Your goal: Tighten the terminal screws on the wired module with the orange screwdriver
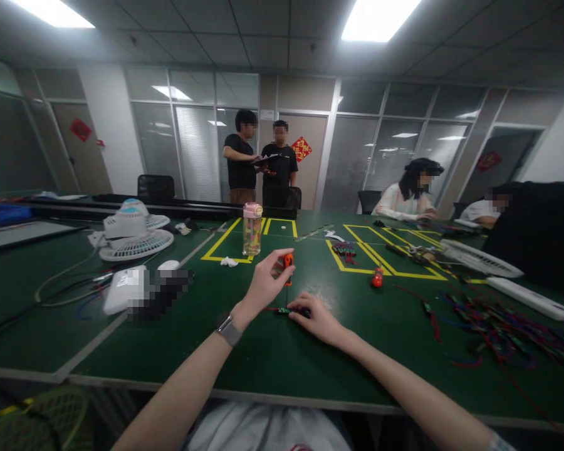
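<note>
My left hand (pixel 266 277) pinches the screwdriver (pixel 288 259); right hand (pixel 318 319) at green board (pixel 283 311), can't tell grip. Loose board could make tip slip.

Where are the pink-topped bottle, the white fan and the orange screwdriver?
Bottle (pixel 252 237): head view, clear body.
White fan (pixel 126 224): head view, white housing.
Orange screwdriver (pixel 288 259): head view, handle.

Wears a watch (pixel 229 329) with a squarish dark face and smooth grey band on the left wrist (pixel 239 314), a blurred grey-and-white shirt (pixel 263 427) with a small reddish marking (pixel 301 447) low in front, and a pale bluish-grey sleeve (pixel 502 441) above the bare right forearm (pixel 404 382).
</note>
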Available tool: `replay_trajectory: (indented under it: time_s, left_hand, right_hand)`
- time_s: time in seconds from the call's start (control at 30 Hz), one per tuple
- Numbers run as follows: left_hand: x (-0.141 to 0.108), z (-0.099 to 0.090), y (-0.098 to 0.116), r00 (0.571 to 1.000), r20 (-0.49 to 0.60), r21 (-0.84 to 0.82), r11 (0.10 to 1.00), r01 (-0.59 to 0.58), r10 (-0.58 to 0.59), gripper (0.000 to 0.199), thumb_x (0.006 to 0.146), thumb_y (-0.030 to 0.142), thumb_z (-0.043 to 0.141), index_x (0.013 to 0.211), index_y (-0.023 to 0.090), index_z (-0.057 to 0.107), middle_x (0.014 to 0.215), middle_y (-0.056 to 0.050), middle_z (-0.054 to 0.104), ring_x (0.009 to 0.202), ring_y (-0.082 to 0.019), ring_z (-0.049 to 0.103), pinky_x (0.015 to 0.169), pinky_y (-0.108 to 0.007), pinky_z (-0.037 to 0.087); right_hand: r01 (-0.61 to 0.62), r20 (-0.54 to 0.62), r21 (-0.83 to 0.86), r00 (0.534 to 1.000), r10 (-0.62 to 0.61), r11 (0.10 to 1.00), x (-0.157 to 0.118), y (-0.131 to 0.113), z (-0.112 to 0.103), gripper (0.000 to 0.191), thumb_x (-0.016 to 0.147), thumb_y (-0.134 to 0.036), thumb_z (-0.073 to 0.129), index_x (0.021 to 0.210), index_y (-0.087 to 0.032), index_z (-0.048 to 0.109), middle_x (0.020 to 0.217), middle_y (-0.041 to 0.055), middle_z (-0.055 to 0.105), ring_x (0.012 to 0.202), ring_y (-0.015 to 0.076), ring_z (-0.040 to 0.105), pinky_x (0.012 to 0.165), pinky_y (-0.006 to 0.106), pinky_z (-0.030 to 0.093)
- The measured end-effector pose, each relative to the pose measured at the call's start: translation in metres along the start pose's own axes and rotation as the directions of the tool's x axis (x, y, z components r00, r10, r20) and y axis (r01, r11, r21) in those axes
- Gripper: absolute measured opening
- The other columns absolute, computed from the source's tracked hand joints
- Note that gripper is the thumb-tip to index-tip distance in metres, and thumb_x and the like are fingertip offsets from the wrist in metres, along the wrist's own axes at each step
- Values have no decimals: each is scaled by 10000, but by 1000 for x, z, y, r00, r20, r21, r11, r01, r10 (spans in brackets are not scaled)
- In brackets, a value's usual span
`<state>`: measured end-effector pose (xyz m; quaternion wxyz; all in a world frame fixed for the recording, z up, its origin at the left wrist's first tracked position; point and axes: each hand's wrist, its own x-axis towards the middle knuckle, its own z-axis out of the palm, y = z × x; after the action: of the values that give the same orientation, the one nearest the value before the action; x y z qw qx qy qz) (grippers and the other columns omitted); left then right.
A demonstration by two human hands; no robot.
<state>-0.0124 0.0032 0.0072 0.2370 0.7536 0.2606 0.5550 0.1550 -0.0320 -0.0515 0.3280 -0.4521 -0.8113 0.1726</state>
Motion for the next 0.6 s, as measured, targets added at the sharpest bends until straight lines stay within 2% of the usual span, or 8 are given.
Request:
replay_trajectory:
  time_s: [0.07,0.1,0.2,0.3,0.37,0.47,0.53,0.6]
  left_hand:
    - [-1,1,0,1000,8,10,1000,0,0,348,835,267,566,1178,214,540,954,-38,628,715,-126,657,620,-241,572]
    - [-1,1,0,1000,11,16,1000,0,0,346,837,267,563,1178,214,540,951,-40,630,719,-127,657,621,-241,572]
    - [-1,1,2,1000,18,7,1000,9,-9,343,840,258,556,1178,211,527,945,-41,637,721,-129,661,620,-241,571]
    - [0,0,4,999,24,-26,999,22,-21,332,834,249,559,1161,205,525,930,-35,648,701,-126,665,619,-244,571]
    - [0,0,5,999,23,-46,999,29,-28,314,832,255,562,1141,202,537,913,-29,651,698,-125,663,627,-249,572]
    - [0,0,7,999,-7,-62,997,37,-38,270,841,296,562,1091,195,571,916,-35,637,744,-136,654,642,-252,570]
    - [1,0,7,998,-48,-60,998,30,-32,243,844,326,564,1042,188,591,935,-46,614,776,-144,641,641,-248,564]
    - [2,-1,7,997,-72,-61,998,21,-25,225,849,336,558,1009,182,596,945,-53,591,787,-145,629,639,-244,558]
  right_hand:
    - [19,25,20,999,-20,1000,0,0,-11,186,821,-251,605,955,-176,711,887,62,642,781,166,590,741,294,470]
    - [9,-4,37,1000,-8,999,1,2,-18,192,833,-271,590,945,-175,713,885,65,651,784,170,596,744,297,472]
    - [-69,-131,105,988,83,992,3,9,-38,244,847,-328,564,923,-145,707,863,81,674,778,186,612,728,308,476]
    - [-119,-133,213,980,149,970,3,13,-46,280,838,-362,565,921,-130,696,849,83,688,765,186,622,708,306,483]
    - [-118,-56,221,989,133,968,3,9,-40,268,805,-346,611,953,-134,685,864,71,684,772,177,617,717,301,484]
    - [-105,93,102,991,96,989,6,-3,-22,331,693,-286,730,990,-153,667,845,41,653,734,156,591,662,268,471]
    - [-36,136,-14,990,37,999,11,-11,-10,343,625,-257,785,932,-158,670,848,34,622,734,152,565,642,251,455]
    - [22,129,-90,992,-10,996,18,-16,0,264,632,-237,781,862,-162,675,812,27,598,749,154,545,640,244,441]
